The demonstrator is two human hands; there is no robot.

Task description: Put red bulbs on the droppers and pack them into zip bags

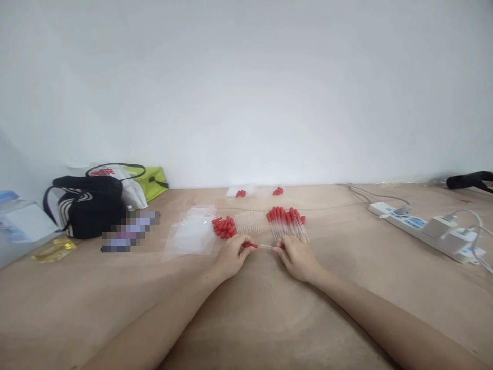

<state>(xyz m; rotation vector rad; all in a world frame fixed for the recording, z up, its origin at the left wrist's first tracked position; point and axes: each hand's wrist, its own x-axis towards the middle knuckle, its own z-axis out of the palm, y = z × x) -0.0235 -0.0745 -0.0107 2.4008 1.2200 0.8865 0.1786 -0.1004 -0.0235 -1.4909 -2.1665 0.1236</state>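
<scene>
In the head view, the left hand [232,255] is closed in a pinch on a red cap [250,245], which pokes out between thumb and fingers toward the right. The right hand [296,255] is likewise pinched, clamped on the near end of a thin clear tube [268,246] that points left. The cap and the tube face each other tip to tip between the hands, with a small gap; they do not touch.

Just beyond the left hand lies a pile of loose red caps [222,226], with a row of bare clear tubes [247,222] to its right. Directly beyond the right hand, a fan of red-capped tubes [287,218] lies with the caps pointing away from the person. Clear plastic bags [191,237] lie flat to the left of the pile. Farther back on the wooden tabletop [254,318], near the wall, sit two small clusters of red pieces [241,193].
</scene>
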